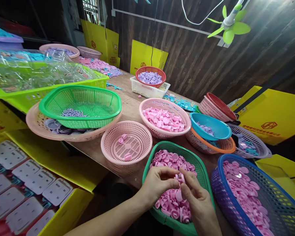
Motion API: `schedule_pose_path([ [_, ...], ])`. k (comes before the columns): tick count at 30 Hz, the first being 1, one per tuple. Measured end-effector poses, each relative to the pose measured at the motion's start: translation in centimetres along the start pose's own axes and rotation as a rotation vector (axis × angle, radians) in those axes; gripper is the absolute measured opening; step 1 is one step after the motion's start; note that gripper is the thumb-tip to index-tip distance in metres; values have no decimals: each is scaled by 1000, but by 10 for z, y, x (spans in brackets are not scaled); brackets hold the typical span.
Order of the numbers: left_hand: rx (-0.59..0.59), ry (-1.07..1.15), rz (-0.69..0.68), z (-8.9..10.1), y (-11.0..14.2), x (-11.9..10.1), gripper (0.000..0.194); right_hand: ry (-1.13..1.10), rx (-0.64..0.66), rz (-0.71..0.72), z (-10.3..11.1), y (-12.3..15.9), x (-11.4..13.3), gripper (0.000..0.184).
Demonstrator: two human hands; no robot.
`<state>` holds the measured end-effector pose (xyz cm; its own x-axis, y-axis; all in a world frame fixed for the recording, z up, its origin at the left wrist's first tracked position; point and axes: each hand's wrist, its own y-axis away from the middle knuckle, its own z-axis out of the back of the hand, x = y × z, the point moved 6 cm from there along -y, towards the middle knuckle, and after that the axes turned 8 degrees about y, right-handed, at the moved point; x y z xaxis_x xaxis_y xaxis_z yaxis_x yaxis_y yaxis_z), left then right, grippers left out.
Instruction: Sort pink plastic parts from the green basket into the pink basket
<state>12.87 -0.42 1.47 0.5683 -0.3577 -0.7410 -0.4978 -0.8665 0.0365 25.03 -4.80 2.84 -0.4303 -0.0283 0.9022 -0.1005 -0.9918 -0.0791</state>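
Both hands meet over a green basket filled with small round pink plastic parts. Between the fingertips is a small pink plastic piece, partly covered by the fingers. My left hand pinches it from the left with thumb and index finger. My right hand is closed on its right side. Whether it is one part or two put together I cannot tell. Just beyond the hands, a shallow pink basket contains a few round pink pieces.
A blue basket of round pink parts stands at right. Behind are a pink basket of blocky pink pieces and a light-blue bowl. A green basket sits on a wider one at left. An open yellow carton is lower left.
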Motion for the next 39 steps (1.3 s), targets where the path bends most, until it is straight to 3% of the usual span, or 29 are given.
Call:
schedule_pose_path([
  [7, -7, -233, -112, -1, 7, -17, 32, 195, 48, 4, 9, 1, 18, 42],
  [14, 29, -440, -207, -3, 13, -26, 27, 129, 132, 32, 5, 0, 27, 35],
  [18, 31, -481, -190, -1, 12, -20, 26, 147, 135, 36, -5, -5, 20, 34],
  [21, 21, -729, -260, 5, 10, -33, 24, 134, 246, 3, -9, -20, 2, 39],
  [23, -38, -959, -373, 18, 6, -55, 24, 164, 271, -7, 1, -35, -15, 45],
  [27, -322, -1484, -511, 64, -2, -104, 25, 523, 72, 9, 40, -60, -49, 31],
  [30, -419, -1765, -506, 76, -8, -113, 31, 751, 191, 68, 34, -65, -68, 20],
  [32, -304, -1792, -497, 64, -14, -98, 36, 883, 298, 105, 20, -64, -74, 20],
  [35, 6, -1724, -407, 34, -26, -58, 34, 964, 395, 128, 4, -64, -76, 21],
  [39, 316, -1728, -216, 12, -44, -9, 29, 981, 432, 136, 4, -70, -70, 17],
])
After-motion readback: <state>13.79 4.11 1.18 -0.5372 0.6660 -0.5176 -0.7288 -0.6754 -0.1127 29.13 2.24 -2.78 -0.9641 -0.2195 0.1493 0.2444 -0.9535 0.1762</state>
